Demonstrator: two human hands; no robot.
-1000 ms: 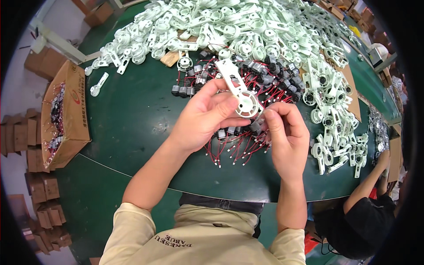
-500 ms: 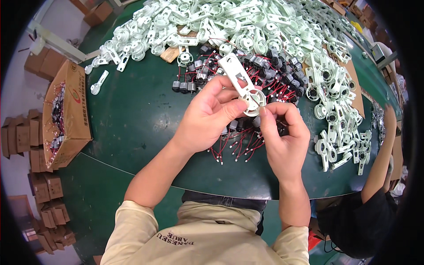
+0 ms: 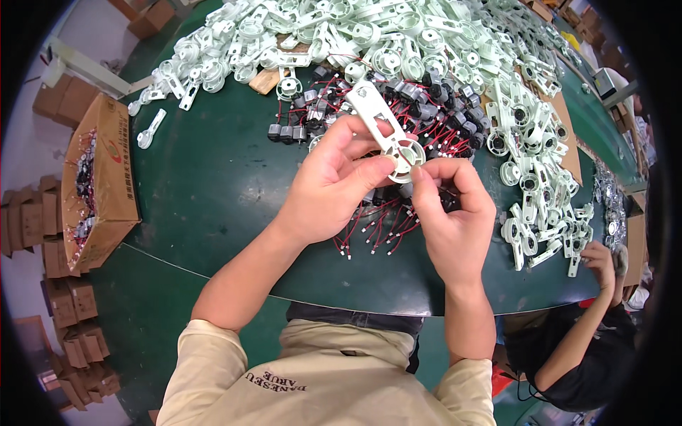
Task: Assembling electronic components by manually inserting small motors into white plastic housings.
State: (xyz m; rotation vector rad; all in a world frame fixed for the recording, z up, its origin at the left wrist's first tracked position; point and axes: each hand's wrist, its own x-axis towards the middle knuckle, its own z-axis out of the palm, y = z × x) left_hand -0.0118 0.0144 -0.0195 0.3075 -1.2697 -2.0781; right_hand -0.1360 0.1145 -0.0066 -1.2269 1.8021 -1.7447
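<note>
Over the pile of motors, a pale green plastic housing (image 3: 372, 113) with a long slotted arm and a round spoked ring hangs tilted in my two hands. My left hand (image 3: 330, 181) grips it with the thumb on the ring and the fingers behind. At the ring's lower right rim, my right hand (image 3: 455, 213) pinches with thumb and forefinger. A thin reddish line, seemingly a wire, crosses inside the ring; whether my right fingertips also hold it is hidden. Behind and below lie small motors (image 3: 293, 133) with red wires (image 3: 387, 231) and white plugs.
A heap of similar housings (image 3: 298, 25) covers the far table (image 3: 213, 234). More housings with black round parts inside (image 3: 529, 181) lie at the right. A cardboard box of motors (image 3: 117, 174) stands left. A co-worker's hand (image 3: 600, 263) is near the right-hand pile.
My hands keep nearly the same hold, with the housing turned very slightly. The co-worker's arm has come down toward the housings at the right. The whole view has shifted a little.
</note>
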